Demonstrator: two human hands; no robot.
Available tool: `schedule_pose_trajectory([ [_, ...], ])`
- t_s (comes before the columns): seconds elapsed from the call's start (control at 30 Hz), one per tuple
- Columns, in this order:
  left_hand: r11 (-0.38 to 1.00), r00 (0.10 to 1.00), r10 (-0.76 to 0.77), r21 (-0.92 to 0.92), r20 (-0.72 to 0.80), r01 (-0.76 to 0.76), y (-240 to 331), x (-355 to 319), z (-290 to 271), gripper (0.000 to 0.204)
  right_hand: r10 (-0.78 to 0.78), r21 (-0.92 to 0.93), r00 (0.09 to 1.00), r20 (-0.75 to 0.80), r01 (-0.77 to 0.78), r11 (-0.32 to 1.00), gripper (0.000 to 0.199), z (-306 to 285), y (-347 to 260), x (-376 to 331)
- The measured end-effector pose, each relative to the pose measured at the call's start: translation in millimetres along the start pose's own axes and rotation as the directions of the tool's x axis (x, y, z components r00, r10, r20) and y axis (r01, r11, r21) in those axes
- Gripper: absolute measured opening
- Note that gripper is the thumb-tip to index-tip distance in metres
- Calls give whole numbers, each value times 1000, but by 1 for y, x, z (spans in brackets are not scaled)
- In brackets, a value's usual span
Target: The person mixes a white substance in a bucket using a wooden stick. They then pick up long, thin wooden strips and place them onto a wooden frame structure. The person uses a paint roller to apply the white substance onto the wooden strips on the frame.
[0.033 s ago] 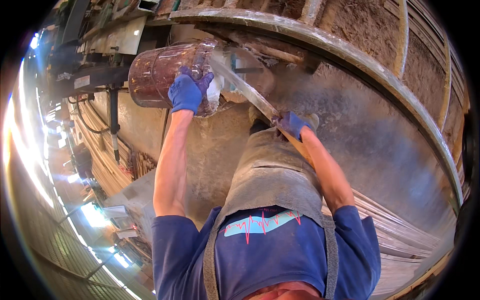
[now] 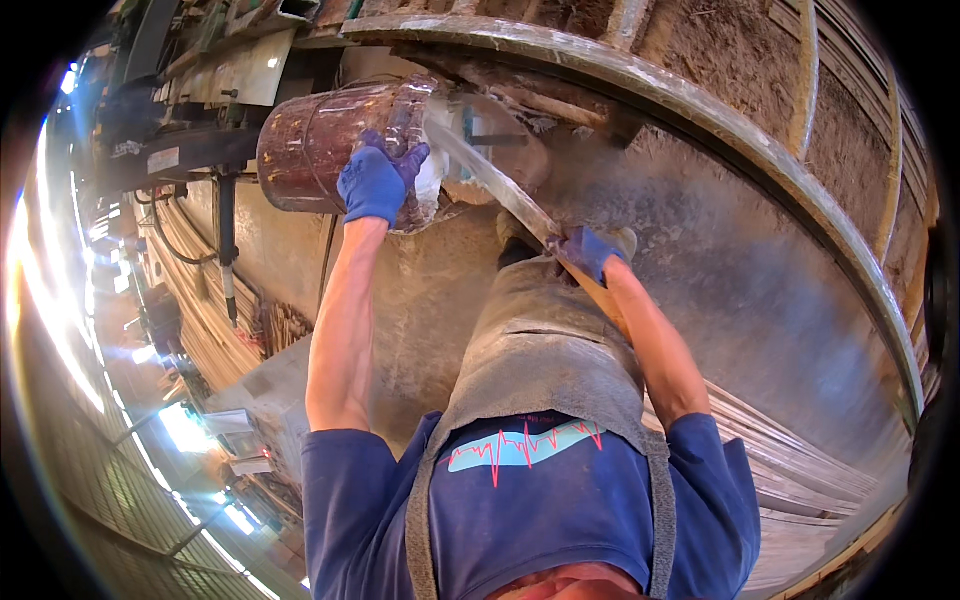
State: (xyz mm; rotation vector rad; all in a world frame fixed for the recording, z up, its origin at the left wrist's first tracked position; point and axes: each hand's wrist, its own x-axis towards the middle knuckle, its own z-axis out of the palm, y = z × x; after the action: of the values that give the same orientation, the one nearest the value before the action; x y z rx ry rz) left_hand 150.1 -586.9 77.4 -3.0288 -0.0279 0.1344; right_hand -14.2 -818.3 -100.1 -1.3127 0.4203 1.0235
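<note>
Blue-gloved left hand point(image 2: 378, 183) grips the rim of a brown bucket point(image 2: 330, 145), tipped on its side at 11 o'clock. Right hand point(image 2: 588, 250), at 1 o'clock, clenches a long blade point(image 2: 490, 178) reaching into the bucket's mouth. A grey apron point(image 2: 545, 350) hangs below. Nothing has shifted since the earlier frame.

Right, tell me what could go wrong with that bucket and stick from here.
1. The left hand holds the brown bucket tipped on its side by the rim alone; the glove could slip and the bucket drop.
2. The stick in the right hand reaches into the tipped mouth, so pale paste may spill onto the apron.
</note>
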Motion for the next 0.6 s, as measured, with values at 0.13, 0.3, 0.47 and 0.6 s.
schedule_pose_trajectory([
  [0.13, 998, 1000, 21, -51, 4, -21, -14, -1, 6, 79, 36, -32, 999, -27, -37, 999, 33, -1, 15, -26],
  [0.3, 998, 1000, -3, -64, 25, 5, -21, 3, 4, 78, -56, -138, 994, -94, 43, 989, 31, 3, 6, -47],
  [0.47, 993, 1000, 9, -119, 10, -8, -27, 4, 0, 82, -49, -196, 998, -46, 39, 980, 26, 17, -4, -50],
  [0.6, 989, 999, 25, -144, 24, -21, -38, 10, -2, 82, 9, -211, 998, -64, -22, 977, 29, 7, 11, -53],
])
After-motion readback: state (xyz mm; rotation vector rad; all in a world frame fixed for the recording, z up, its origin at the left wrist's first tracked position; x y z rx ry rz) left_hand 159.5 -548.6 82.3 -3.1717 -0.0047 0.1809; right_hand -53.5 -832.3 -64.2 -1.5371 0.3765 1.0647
